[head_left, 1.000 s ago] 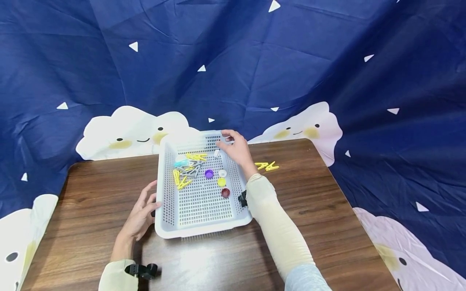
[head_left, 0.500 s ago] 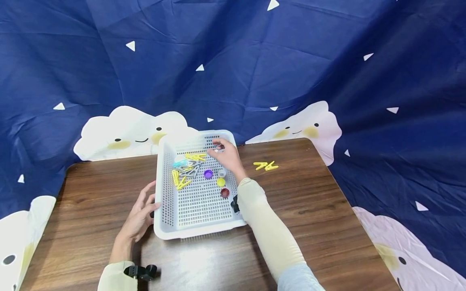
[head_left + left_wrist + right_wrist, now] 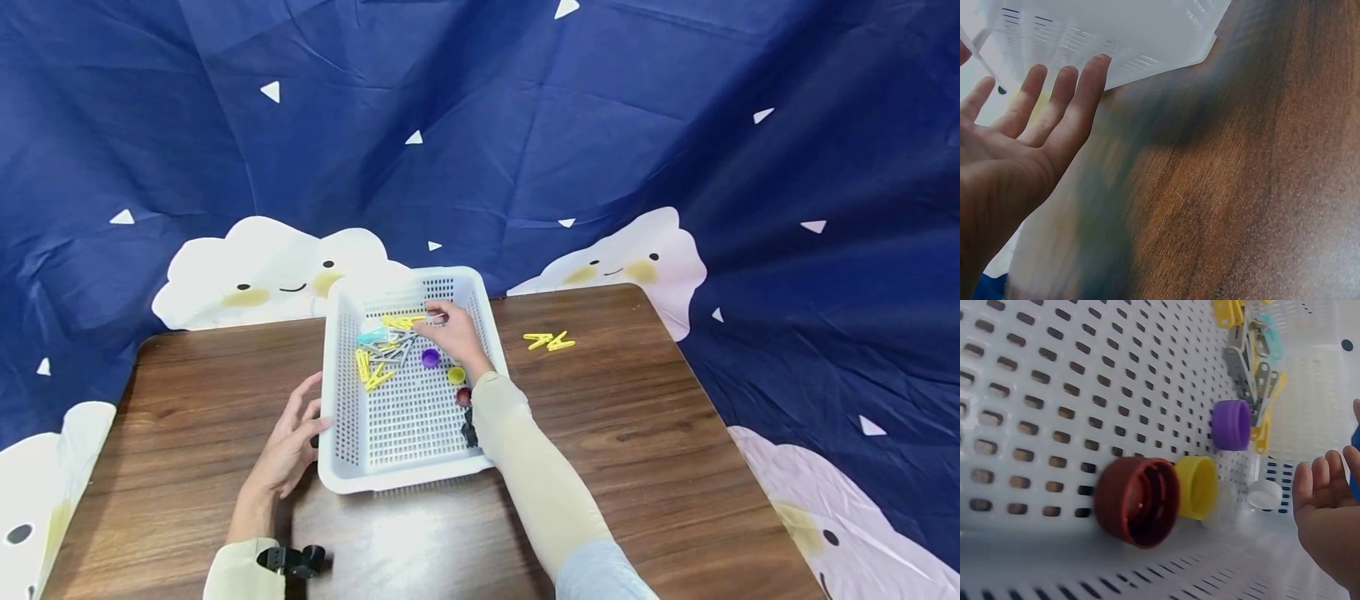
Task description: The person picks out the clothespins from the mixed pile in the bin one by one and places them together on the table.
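My left hand point(image 3: 288, 433) is at the left side of a white perforated plastic basket point(image 3: 341, 482); its fingers are spread loosely against the basket wall in the left wrist view. My right hand point(image 3: 456, 337) hovers over the basket, fingers loosely bent and thumb apart, with no held thing clearly visible. Near its fingertips lie yellow clothespins point(image 3: 397, 321) and grey clothespins point(image 3: 1239, 369). Below the hand sit a purple bottle cap point(image 3: 1230, 425), a yellow bottle cap point(image 3: 1196, 487), a dark red bottle cap point(image 3: 1129, 500), a white cap point(image 3: 1265, 494) and a translucent cap point(image 3: 1222, 506).
Two yellow clothespins point(image 3: 550, 342) lie on the brown wooden table point(image 3: 637, 433) to the right of the basket. A light blue item point(image 3: 372, 336) lies among the clothespins inside. A blue curtain point(image 3: 450, 125) with clouds hangs behind the table.
My right hand has moved left and slightly nearer, from the basket's far right corner to above its middle, beside the clothespins. The left hand stays at the basket's side.
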`<state>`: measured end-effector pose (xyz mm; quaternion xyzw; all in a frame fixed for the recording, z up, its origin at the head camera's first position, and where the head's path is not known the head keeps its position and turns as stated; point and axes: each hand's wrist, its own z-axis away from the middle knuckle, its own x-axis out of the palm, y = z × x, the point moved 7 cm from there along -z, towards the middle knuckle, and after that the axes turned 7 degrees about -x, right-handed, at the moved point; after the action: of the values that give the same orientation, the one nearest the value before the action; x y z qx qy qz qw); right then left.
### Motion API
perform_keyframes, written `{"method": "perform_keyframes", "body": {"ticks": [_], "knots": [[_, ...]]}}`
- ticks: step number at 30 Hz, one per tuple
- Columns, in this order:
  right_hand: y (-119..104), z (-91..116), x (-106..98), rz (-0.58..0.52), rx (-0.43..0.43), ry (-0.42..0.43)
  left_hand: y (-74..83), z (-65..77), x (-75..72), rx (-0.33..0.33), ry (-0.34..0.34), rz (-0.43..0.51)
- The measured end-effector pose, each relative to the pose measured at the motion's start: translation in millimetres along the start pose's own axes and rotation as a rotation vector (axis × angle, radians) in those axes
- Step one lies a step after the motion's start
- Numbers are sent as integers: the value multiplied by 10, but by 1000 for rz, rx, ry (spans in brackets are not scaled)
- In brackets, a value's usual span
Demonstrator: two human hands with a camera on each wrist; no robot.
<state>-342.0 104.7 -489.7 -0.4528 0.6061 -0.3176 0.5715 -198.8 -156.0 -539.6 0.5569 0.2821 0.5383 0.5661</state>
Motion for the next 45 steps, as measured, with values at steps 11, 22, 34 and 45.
{"method": "perform_keyframes", "body": {"ticks": [11,22,34,45], "knots": [[266,31,180,4,104,36,-37,4,21,-1,-6,8],[370,-67,476,215,20,-102,7,43,-46,18,-12,-4],[346,-103,517,383,-56,-188,4,15,-29,0,-5,1],[379,-97,478,386,-44,-181,-3,-12,1,-1,-21,4]]}}
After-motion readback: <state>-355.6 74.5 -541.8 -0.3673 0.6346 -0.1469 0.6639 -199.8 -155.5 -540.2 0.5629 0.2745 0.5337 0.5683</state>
